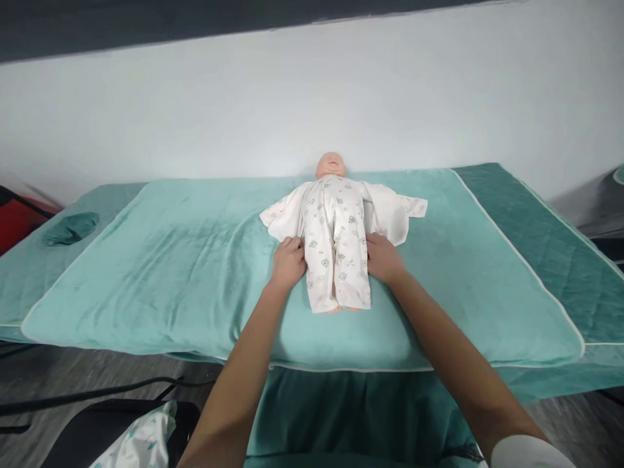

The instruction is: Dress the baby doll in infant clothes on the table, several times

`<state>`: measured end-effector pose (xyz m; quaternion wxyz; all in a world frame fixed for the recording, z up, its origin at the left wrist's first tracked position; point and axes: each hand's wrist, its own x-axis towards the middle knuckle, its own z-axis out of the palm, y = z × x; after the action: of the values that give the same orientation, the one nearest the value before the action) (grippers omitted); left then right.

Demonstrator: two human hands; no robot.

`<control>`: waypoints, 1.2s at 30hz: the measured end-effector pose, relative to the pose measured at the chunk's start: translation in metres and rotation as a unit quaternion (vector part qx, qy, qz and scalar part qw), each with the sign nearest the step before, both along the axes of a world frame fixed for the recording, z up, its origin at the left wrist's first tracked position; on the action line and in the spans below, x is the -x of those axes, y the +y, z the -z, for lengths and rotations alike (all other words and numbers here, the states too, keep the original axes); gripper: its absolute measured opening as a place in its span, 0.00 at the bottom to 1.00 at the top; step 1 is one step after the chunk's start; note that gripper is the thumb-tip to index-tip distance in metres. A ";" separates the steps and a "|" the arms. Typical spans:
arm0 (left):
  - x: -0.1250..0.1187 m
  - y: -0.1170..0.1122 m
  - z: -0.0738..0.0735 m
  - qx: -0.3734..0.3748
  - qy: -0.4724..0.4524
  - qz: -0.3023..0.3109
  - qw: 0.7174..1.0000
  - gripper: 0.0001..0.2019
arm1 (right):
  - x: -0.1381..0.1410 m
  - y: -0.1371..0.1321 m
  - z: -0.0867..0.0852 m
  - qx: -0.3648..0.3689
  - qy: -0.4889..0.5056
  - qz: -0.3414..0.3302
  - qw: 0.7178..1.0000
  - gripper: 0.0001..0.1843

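A baby doll (331, 166) lies on its back in the middle of a teal blanket (195, 273), head toward the wall. It wears a white printed romper (336, 247) with the sleeves spread out to both sides. My left hand (288, 262) grips the romper's left edge at hip height, fingers curled. My right hand (383, 258) presses against the romper's right edge at the same height, fingers tucked under the cloth. The doll's feet just show below the trouser legs.
The blanket covers a darker teal quilted bed (546, 234) against a white wall. A small dark green cloth (71, 229) lies at the far left. A black chair with a printed cloth (139, 442) stands at the lower left. Black cables cross the floor.
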<state>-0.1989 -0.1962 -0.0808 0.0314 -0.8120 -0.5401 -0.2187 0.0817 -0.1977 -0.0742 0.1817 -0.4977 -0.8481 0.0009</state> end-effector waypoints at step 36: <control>0.020 0.035 0.013 -0.014 -0.259 -0.341 0.904 0.16 | 0.041 0.024 -0.128 0.234 0.278 -0.076 0.929 0.12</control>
<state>-0.2191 -0.1610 -0.0937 -0.0251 -0.4924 -0.7702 -0.4045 0.0410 -0.1737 0.0537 0.2883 -0.4399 -0.7746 0.3511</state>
